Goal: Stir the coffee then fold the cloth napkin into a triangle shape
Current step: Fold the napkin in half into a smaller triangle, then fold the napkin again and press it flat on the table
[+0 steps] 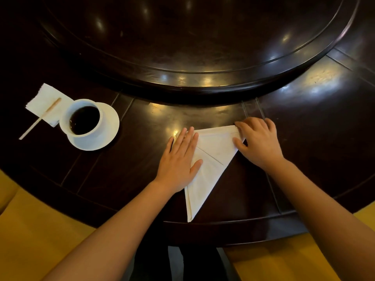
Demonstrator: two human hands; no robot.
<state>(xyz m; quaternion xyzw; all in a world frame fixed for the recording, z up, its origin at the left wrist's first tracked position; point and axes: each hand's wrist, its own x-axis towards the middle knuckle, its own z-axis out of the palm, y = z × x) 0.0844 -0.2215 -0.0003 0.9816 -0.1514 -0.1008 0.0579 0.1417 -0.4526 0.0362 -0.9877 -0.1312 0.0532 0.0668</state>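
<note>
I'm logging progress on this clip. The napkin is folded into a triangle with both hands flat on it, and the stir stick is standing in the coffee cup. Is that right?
Not quite. In the head view the stir stick is not in the coffee cup; it lies across the paper napkin left of the cup. The rest holds: the cloth napkin is a triangle, with the left hand and right hand pressing on it.

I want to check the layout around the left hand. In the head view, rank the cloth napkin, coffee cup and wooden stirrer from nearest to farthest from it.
From the left hand:
1. Cloth napkin: under the palm, touching.
2. Coffee cup: off to the left, on its saucer.
3. Wooden stirrer: farther left, beyond the cup, lying on a paper napkin.
</note>
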